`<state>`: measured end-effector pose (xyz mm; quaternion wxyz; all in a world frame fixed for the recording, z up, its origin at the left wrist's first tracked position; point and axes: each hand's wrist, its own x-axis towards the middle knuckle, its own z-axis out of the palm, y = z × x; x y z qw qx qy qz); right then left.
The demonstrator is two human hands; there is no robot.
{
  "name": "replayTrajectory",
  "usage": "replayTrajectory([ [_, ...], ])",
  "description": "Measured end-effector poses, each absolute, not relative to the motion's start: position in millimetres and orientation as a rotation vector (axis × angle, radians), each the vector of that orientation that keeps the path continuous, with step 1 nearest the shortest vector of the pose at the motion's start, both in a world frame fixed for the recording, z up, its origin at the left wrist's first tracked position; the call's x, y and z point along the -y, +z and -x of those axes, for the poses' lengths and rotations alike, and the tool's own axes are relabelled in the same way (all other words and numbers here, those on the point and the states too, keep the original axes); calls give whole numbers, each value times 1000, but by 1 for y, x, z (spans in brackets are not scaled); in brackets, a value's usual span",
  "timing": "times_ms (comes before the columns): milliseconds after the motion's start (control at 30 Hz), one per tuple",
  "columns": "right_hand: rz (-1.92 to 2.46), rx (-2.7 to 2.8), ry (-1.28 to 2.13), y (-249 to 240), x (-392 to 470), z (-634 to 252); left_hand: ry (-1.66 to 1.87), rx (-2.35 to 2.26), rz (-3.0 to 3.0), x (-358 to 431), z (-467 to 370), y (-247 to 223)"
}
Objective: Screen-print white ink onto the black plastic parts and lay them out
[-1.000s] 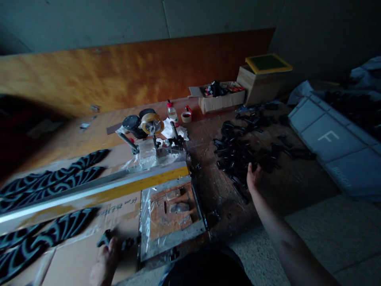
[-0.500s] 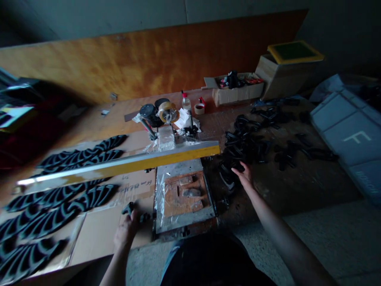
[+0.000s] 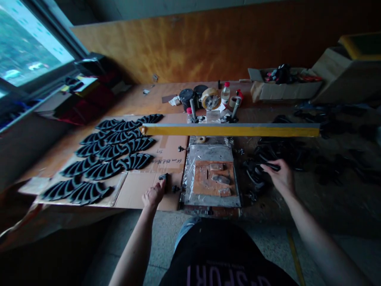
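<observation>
Over the cardboard (image 3: 133,186), my left hand (image 3: 154,194) is closed on a small black part (image 3: 163,176). My right hand (image 3: 279,174) pinches a dark curved piece (image 3: 271,166) at the near edge of a pile of black parts (image 3: 268,151). Between the hands lies a flat jig plate (image 3: 212,200) with small blocks on a wooden board (image 3: 202,180). Rows of black curved pieces (image 3: 101,169) cover the cardboard's left part.
A long yellow bar (image 3: 232,130) spans above the jig. Behind it stand black jars (image 3: 186,99), a tape roll (image 3: 210,99) and a red-capped bottle (image 3: 225,93). An open carton (image 3: 285,90) is at the back right.
The view has turned left, showing a window. My right hand has lifted slightly from the pile with a dark piece. The yellow bar now lies level, further right over the jig.
</observation>
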<state>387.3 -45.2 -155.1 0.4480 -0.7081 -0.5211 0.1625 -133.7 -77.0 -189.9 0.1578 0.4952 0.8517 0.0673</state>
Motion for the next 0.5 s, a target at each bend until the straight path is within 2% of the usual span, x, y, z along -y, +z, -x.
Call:
replayTrajectory([
  [100,1494,1430,688,-153,43,-305,306,-2462,-1422,66,138,-174],
  [200,1394,1641,705,-166,40,-246,466,-2390,-1448,42,127,-147],
  [300,1318,2020,578,-178,38,-226,810,-2165,-1500,17,99,-106],
  [433,1352,2446,232,-176,39,-228,1372,-1664,-1484,-6,48,-40],
  [500,1368,2530,110,-171,42,-227,1507,-1421,-1425,-11,24,-13],
])
